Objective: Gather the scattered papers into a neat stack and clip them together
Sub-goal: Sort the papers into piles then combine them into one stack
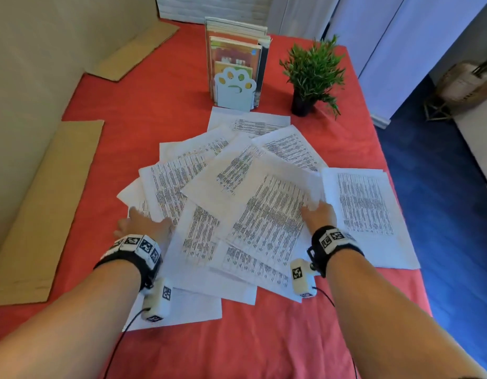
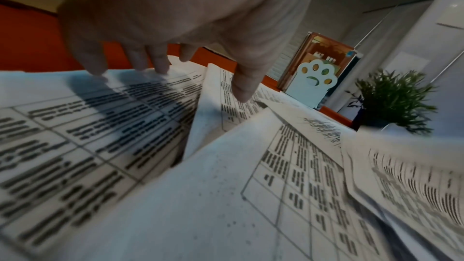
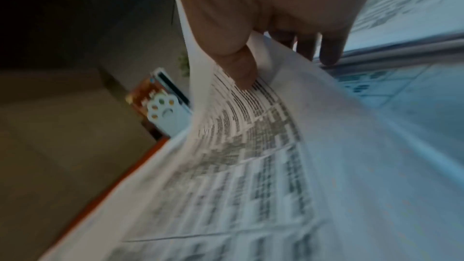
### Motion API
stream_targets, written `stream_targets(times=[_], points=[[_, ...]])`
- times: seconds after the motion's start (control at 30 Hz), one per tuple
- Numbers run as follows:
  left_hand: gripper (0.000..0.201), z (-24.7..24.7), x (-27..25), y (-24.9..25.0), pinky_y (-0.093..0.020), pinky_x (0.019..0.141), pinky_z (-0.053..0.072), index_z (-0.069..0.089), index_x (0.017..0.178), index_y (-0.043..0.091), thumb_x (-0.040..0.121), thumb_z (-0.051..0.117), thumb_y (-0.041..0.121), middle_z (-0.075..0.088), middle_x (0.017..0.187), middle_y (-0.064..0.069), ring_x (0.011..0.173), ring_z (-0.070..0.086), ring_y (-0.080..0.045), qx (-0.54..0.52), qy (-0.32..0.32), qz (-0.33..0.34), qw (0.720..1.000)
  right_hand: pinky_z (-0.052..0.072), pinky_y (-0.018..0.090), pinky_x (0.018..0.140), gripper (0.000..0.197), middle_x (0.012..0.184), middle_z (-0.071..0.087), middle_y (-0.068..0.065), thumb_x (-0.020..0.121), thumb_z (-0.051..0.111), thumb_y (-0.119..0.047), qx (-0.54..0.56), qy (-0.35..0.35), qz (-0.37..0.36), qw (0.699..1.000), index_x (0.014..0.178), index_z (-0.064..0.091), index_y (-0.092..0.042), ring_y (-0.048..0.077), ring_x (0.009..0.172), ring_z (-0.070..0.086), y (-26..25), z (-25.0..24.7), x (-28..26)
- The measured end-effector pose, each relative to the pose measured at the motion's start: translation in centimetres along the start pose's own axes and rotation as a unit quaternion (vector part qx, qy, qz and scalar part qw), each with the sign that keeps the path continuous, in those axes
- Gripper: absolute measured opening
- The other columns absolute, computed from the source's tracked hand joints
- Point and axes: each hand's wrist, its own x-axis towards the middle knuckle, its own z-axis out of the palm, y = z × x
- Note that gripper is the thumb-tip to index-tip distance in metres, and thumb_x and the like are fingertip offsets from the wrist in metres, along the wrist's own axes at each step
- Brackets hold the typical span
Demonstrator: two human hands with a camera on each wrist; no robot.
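We see the papers [image 1: 253, 203] spread in a loose, overlapping fan across the middle of a table covered with a red cloth [image 1: 160, 105], printed sides up, with one sheet lying off to the right, its left edge tucked under the pile. The left hand [image 1: 144, 224] rests on the left edge of the pile with its fingers [image 2: 160, 62] spread and fairly straight, the tips touching the top sheets and the thumb pressing on a neighbouring page. The right hand [image 1: 319, 212] is at the right side of the pile; in the right wrist view its thumb [image 3: 241, 66] lies on top of a printed sheet that curls upward, while the other fingers reach beneath the sheet's edge, so it pinches that sheet. Behind the papers stands a row of books [image 1: 237, 56] held by a pale bookend shaped like a paw [image 1: 234, 88], and just to its right a small green plant in a dark pot [image 1: 313, 75]. Flat pieces of cardboard [image 1: 45, 203] lie along the left side of the table.
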Motion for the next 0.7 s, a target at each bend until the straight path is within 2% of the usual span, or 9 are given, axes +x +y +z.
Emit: stream_targets(times=[0.1,0.17,0.27,0.4,0.5,0.57,0.6,0.63,0.7], points=[[0.095,0.1,0.0,0.4,-0.057,0.109,0.024,0.018,0.148,0.019,0.074,0.064,0.059,0.016,0.153,-0.014,0.140,0.015,-0.041,0.024,0.005,-0.012,1.000,0.045,0.030,0.081,0.034,0.114,0.059,0.014,0.090,0.058,-0.021,-0.069,-0.047,-0.030,0.996,0.118,0.054,-0.002,0.033,0.108,0.059,0.3,1.8,0.7],[0.099,0.1,0.6,0.4,-0.059,0.110,0.022,0.016,0.148,0.019,0.073,0.063,0.062,0.010,0.156,-0.013,0.142,0.012,-0.041,-0.005,0.011,-0.012,1.000,0.049,0.039,0.093,0.041,0.130,0.055,0.014,0.089,0.057,-0.027,-0.092,-0.076,-0.037,0.992,0.125,0.051,-0.008,0.031,0.113,0.058,0.2,3.3,0.6],[0.100,-0.8,0.9,0.3,-0.057,0.107,0.031,0.017,0.147,0.019,0.071,0.067,0.061,0.021,0.151,-0.018,0.135,0.029,-0.044,-0.074,0.019,-0.013,0.997,0.037,0.047,0.111,0.049,0.150,0.039,0.007,0.092,0.052,-0.029,-0.128,-0.125,-0.068,0.982,0.138,0.043,-0.018,0.031,0.133,0.044,-0.7,5.0,-1.3],[0.100,-2.4,0.6,-0.5,-0.050,0.103,0.040,0.018,0.147,0.011,0.073,0.078,0.039,0.034,0.148,-0.020,0.128,0.044,-0.042,-0.085,0.005,0.019,0.996,0.026,0.041,0.117,0.052,0.159,0.022,0.002,0.097,0.048,-0.028,-0.154,-0.166,-0.136,0.964,0.145,0.036,-0.014,0.027,0.142,0.031,-1.8,6.5,-4.9],[0.076,-2.5,-0.1,-1.7,-0.043,0.097,0.044,0.038,0.134,0.007,0.071,0.080,0.010,0.054,0.131,-0.018,0.114,0.054,-0.034,-0.130,-0.033,0.077,0.988,0.027,0.036,0.117,0.051,0.158,0.026,0.001,0.098,0.048,-0.027,-0.160,-0.192,-0.161,0.955,0.145,0.036,-0.012,0.023,0.143,0.030,-2.0,7.0,-7.1],[0.071,-2.0,-1.4,-2.8,-0.038,0.094,0.042,0.039,0.134,0.007,0.073,0.075,-0.002,0.057,0.127,-0.017,0.114,0.054,-0.033,-0.125,-0.047,0.108,0.985,0.039,0.033,0.106,0.041,0.142,0.049,0.002,0.097,0.048,-0.026,-0.160,-0.205,-0.150,0.954,0.136,0.047,-0.015,0.024,0.131,0.046,-1.8,7.1,-7.8],[0.072,-1.6,-2.1,-3.3,-0.036,0.092,0.041,0.038,0.136,0.006,0.074,0.073,-0.004,0.057,0.127,-0.017,0.114,0.054,-0.033,-0.116,-0.051,0.121,0.985,0.047,0.031,0.091,0.027,0.121,0.061,0.001,0.095,0.048,-0.025,-0.154,-0.198,-0.146,0.957,0.119,0.057,-0.017,0.023,0.111,0.058,-1.7,7.1,-8.0],[0.073,-1.2,-3.0,-3.8,-0.034,0.090,0.040,0.037,0.137,0.006,0.074,0.073,-0.004,0.056,0.128,-0.017,0.115,0.054,-0.032,-0.114,-0.057,0.136,0.982,0.048,0.029,0.072,0.012,0.095,0.063,-0.001,0.093,0.048,-0.025,-0.142,-0.186,-0.143,0.962,0.095,0.059,-0.020,0.021,0.088,0.061,-1.6,7.0,-8.0],[0.076,-0.3,-4.5,-4.8,-0.029,0.090,0.037,0.036,0.138,0.007,0.073,0.075,-0.003,0.055,0.130,-0.013,0.118,0.051,-0.029,-0.122,-0.075,0.165,0.976,0.038,0.026,0.054,0.019,0.069,0.053,-0.004,0.091,0.050,-0.022,-0.089,-0.151,-0.124,0.977,0.072,0.050,-0.021,0.016,0.063,0.051,-0.8,6.6,-7.7]])
